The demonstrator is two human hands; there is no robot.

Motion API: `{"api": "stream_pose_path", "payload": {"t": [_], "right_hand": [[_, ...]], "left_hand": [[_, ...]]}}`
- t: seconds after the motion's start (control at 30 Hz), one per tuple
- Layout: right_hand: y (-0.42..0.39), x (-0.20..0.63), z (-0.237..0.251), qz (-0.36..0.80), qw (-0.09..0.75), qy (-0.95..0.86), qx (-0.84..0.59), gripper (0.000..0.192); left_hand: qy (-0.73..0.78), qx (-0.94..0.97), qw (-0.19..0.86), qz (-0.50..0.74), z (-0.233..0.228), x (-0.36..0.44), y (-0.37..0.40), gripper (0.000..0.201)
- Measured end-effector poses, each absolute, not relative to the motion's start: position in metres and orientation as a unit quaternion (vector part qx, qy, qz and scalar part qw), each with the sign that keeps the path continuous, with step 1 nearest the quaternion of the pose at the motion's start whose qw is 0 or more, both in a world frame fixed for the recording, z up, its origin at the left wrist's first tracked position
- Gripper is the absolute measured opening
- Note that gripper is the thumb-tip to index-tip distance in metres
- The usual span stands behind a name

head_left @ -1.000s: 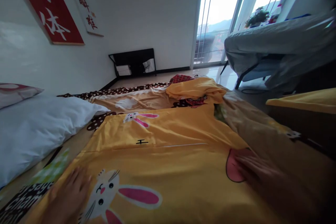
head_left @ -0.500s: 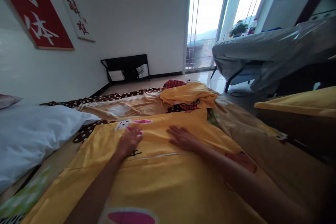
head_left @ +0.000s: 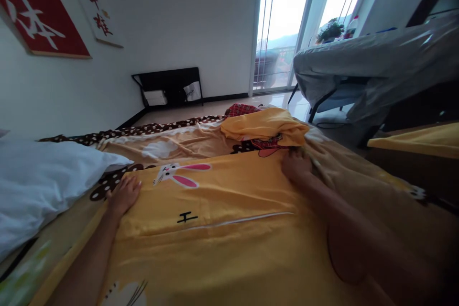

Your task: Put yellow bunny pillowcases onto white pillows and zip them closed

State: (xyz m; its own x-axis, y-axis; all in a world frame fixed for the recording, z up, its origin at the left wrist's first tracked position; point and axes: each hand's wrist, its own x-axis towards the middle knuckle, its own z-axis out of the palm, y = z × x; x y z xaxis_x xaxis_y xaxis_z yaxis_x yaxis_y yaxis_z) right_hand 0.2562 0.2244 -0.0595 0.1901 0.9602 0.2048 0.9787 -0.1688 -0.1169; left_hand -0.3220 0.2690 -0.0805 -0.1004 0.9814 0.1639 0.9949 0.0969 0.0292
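A yellow bed cover (head_left: 222,181) printed with a white rabbit face and pink ears lies spread out before me. A thin white line, perhaps a zip, runs across its middle. My left hand (head_left: 124,195) rests flat on the cover's left edge, fingers out, beside the white pillow (head_left: 57,186). At the far right corner my right hand (head_left: 297,167) has its fingers curled on the cloth's edge; the fingertips are partly hidden and a little blurred. Just beyond that hand lies a bunched yellow cloth (head_left: 261,124).
Beneath is a tan patterned blanket (head_left: 201,138) with brown dotted cloth (head_left: 165,126) along its far side. A plastic-draped table (head_left: 362,55) stands at the right, near a glass door (head_left: 283,24). Another yellow cloth (head_left: 419,141) lies at right. A low black rack (head_left: 172,86) stands by the wall.
My hands have moved apart from the middle of the cover, the left to its left edge, the right to its far right corner. The right fingers have gone from outstretched to curled.
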Motion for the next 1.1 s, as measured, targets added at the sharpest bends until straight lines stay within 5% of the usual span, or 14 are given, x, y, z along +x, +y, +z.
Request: {"api": "stream_pose_path", "payload": {"t": [0.17, 0.33, 0.77, 1.1], "right_hand": [[0.215, 0.131, -0.058, -0.024, 0.14, -0.778, -0.612, 0.037], [0.211, 0.037, -0.082, 0.05, 0.14, -0.915, -0.375, 0.06], [0.249, 0.27, -0.087, 0.021, 0.045, -0.681, -0.73, 0.058], [0.262, 0.265, -0.087, -0.041, 0.048, -0.564, -0.823, 0.057]], "left_hand": [[-0.622, -0.775, 0.053, -0.095, -0.061, -0.233, 0.241, 0.051], [-0.453, -0.891, -0.015, -0.04, -0.072, -0.16, 0.212, 0.056], [-0.748, -0.662, 0.002, -0.034, -0.091, -0.332, 0.275, 0.061], [-0.757, -0.652, -0.011, -0.043, -0.095, -0.327, 0.277, 0.061]]}}
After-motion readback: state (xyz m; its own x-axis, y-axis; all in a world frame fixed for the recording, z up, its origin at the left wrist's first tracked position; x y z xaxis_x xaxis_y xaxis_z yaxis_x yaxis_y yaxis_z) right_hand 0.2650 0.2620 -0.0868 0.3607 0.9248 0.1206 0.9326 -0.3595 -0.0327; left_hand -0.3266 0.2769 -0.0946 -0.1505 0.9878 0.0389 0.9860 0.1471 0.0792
